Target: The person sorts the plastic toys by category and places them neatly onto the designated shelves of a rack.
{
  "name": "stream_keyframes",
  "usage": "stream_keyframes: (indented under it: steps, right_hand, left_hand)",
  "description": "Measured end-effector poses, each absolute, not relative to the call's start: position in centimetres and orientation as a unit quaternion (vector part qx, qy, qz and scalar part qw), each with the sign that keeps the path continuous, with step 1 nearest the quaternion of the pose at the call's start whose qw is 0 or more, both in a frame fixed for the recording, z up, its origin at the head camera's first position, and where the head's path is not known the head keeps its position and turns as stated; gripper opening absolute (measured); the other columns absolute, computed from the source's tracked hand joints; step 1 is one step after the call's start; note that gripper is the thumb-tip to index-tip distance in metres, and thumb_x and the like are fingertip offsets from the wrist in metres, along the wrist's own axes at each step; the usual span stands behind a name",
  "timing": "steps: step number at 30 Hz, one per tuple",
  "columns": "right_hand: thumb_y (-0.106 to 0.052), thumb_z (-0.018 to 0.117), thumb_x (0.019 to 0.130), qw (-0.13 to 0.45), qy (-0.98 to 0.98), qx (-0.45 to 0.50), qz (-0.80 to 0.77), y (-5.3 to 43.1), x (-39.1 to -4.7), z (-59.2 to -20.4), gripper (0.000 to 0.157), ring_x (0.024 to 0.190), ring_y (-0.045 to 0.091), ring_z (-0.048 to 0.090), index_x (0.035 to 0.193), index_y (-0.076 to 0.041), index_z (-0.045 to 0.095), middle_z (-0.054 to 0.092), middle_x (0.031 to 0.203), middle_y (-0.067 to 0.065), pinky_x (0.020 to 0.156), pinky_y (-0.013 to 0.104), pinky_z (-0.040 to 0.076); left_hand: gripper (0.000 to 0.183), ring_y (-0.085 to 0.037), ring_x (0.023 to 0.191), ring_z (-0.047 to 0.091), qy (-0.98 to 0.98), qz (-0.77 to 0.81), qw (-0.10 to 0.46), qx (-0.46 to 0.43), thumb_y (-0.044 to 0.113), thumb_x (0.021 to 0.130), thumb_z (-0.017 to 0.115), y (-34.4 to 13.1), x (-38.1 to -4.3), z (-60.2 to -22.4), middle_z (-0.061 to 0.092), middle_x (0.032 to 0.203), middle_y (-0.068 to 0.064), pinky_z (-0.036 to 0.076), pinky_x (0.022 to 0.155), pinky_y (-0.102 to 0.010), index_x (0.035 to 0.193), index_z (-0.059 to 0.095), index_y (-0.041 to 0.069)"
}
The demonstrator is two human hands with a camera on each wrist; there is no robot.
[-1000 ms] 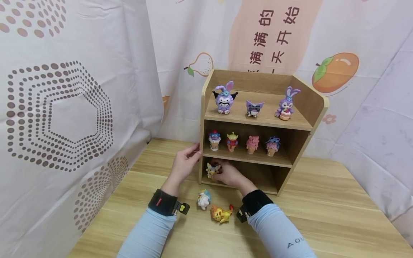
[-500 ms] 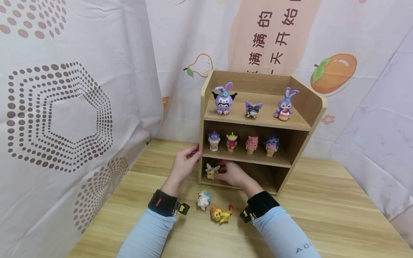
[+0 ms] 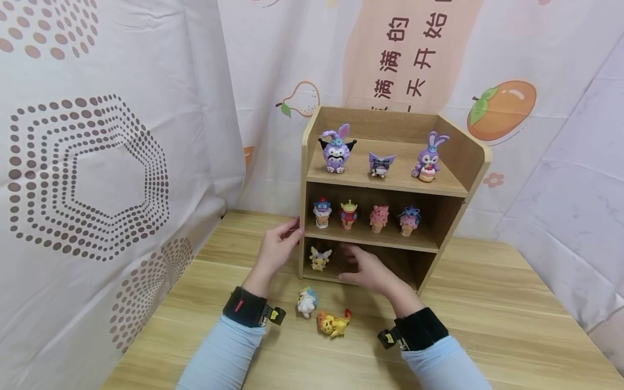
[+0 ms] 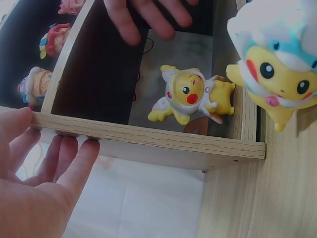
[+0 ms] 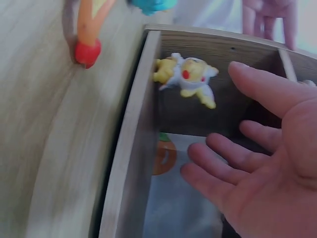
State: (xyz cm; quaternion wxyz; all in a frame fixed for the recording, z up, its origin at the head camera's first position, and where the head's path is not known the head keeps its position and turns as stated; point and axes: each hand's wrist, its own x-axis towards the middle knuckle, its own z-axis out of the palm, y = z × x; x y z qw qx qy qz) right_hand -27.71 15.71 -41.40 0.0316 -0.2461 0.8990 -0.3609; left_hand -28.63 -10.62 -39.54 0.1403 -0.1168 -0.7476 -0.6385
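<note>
A small yellow Pikachu figure (image 3: pixel 319 259) in a pale hooded costume stands upright at the left end of the bottom compartment of a wooden shelf unit (image 3: pixel 390 245). My right hand (image 3: pixel 368 269) is just right of it, apart from it, with fingers spread and nothing held. My left hand (image 3: pixel 279 246) rests its fingertips and thumb against the unit's left side panel (image 4: pixel 148 136), near the front edge. In front of the unit, on the table, lie a Pikachu figure in a white and blue hood (image 3: pixel 307 301) and a yellow-orange figure with a red-tipped tail (image 3: pixel 333 324).
Several ice-cream-cone figures, among them a pink one (image 3: pixel 379 218), line the middle shelf. Along the top stand purple figures, such as the rabbit with a cake (image 3: pixel 427 158). A printed curtain (image 3: pixel 273 65) hangs behind the wooden table (image 3: pixel 512 303).
My right hand has let go of the hooded Pikachu figure and drawn back to the right, its fingers spreading. The figure stays in the bottom compartment. My left hand keeps its place.
</note>
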Motion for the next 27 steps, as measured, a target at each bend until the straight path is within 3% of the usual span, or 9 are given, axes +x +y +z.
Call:
stream_keyframes:
  steps: [6,16,27]
  right_hand:
    - [-0.024,0.079,0.092,0.022,0.888,-0.273,-0.370,16.9,-25.9,-40.6,0.066,0.128,0.039,0.055,0.148,-0.006,0.049,0.054,0.146,0.018,0.105,0.057,0.047]
    - [-0.031,0.078,0.092,-0.023,0.878,-0.293,-0.377,18.0,-23.2,-38.6,0.063,0.127,0.035,0.056,0.146,-0.010,0.053,0.057,0.144,0.012,0.103,0.058,0.048]
    - [-0.023,0.080,0.091,-0.042,0.893,-0.307,-0.327,17.9,-20.8,-36.9,0.063,0.127,0.032,0.057,0.146,-0.009,0.052,0.057,0.144,0.007,0.102,0.050,0.051]
  left_hand:
    - [0.042,-0.038,0.115,0.064,-0.757,-0.628,0.134,-0.120,0.007,0.100,0.065,-10.5,-28.1,-38.9,0.061,0.135,-0.023,0.057,0.095,-0.039,0.140,0.057,-0.002]
    - [0.040,-0.039,0.114,0.064,-0.756,-0.627,0.135,-0.128,0.004,0.100,0.063,-10.2,-25.5,-36.4,0.062,0.132,-0.027,0.058,0.093,-0.038,0.137,0.057,-0.008]
    - [0.042,-0.035,0.116,0.064,-0.749,-0.638,0.133,-0.119,0.012,0.100,0.067,-10.7,-28.5,-39.7,0.062,0.136,-0.020,0.057,0.094,-0.037,0.140,0.059,0.002]
